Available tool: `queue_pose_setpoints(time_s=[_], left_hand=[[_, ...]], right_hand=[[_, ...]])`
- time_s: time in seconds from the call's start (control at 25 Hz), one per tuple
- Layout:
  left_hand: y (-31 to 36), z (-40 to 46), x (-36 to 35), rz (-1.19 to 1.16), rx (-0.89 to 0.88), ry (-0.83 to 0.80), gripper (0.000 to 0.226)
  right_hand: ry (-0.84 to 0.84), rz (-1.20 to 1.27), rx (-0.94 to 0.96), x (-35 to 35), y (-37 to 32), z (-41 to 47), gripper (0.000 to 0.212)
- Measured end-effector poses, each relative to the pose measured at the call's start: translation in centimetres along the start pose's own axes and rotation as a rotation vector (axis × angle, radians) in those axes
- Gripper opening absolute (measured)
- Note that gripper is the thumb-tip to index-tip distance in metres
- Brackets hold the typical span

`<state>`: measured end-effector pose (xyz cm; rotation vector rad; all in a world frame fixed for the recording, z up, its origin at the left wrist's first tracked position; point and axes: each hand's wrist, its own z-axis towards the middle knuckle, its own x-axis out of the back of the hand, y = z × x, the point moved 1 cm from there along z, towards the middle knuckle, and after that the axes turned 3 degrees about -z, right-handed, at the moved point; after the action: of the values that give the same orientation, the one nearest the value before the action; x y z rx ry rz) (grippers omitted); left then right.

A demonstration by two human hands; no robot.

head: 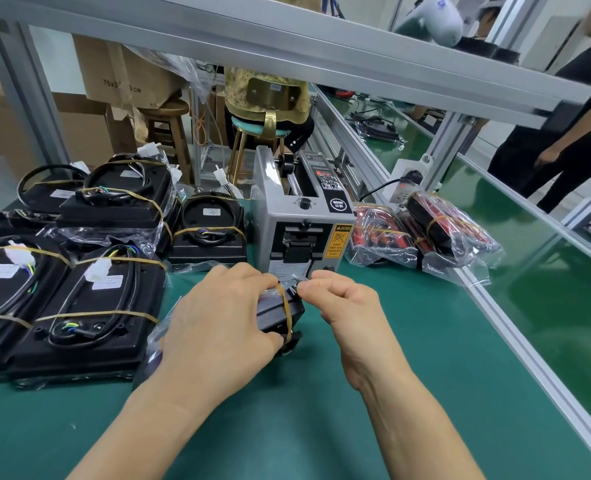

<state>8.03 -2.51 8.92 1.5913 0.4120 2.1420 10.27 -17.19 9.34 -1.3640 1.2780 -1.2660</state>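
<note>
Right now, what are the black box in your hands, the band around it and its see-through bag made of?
The black box looks like hard plastic with a matte finish: it is dull, with moulded edges. The band seems to be rubber: it is tan, thin and stretched tight round the box. The see-through bag is probably thin plastic film: it is glossy, crinkled and clear.

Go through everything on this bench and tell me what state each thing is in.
Left hand: grips the black part.
Right hand: pinches the black part's far end.
Black part: rubber-banded, held by both hands.
Tape dispenser: display lit red.
Power strip: switch glowing red.
Red parts: bagged, banded.
Black units: rubber-banded, some stacked.
</note>
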Motion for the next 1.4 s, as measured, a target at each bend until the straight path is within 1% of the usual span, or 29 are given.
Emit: queue_pose_setpoints(time_s=[0.36, 0.6, 0.88, 0.96, 1.04, 1.16, 1.4], left_hand=[[0.1, 0.0, 0.1, -0.010, 0.011, -0.010, 0.044], [0.1, -0.1, 0.1, -0.014, 0.022, -0.006, 0.042], [0.1, -0.1, 0.0, -0.014, 0.030, 0.000, 0.044], [0.1, -0.1, 0.0, -0.012, 0.027, 0.005, 0.050], [0.1, -0.2, 0.0, -0.026, 0.027, 0.014, 0.062], [0.1, -0.4, 0.3, -0.053, -0.004, 0.026, 0.069], [0.4, -0.5, 0.5, -0.048, -0.030, 0.012, 0.061]], right_hand=[[-0.031, 0.163, -0.078, -0.4, 0.3, -0.1, 0.027], [0.075, 0.005, 0.039, -0.7, 0.3, 0.0, 0.034], [0.143, -0.093, 0.100, -1.0, 0.6, 0.2, 0.034], [0.156, -0.080, 0.100, -1.0, 0.9, 0.3, 0.038], [0.154, -0.065, 0.093, -1.0, 1.1, 0.3, 0.041], [0.154, -0.092, 0.100, -1.1, 1.0, 0.3, 0.036], [0.157, -0.167, 0.148, -1.1, 0.8, 0.2, 0.036]])
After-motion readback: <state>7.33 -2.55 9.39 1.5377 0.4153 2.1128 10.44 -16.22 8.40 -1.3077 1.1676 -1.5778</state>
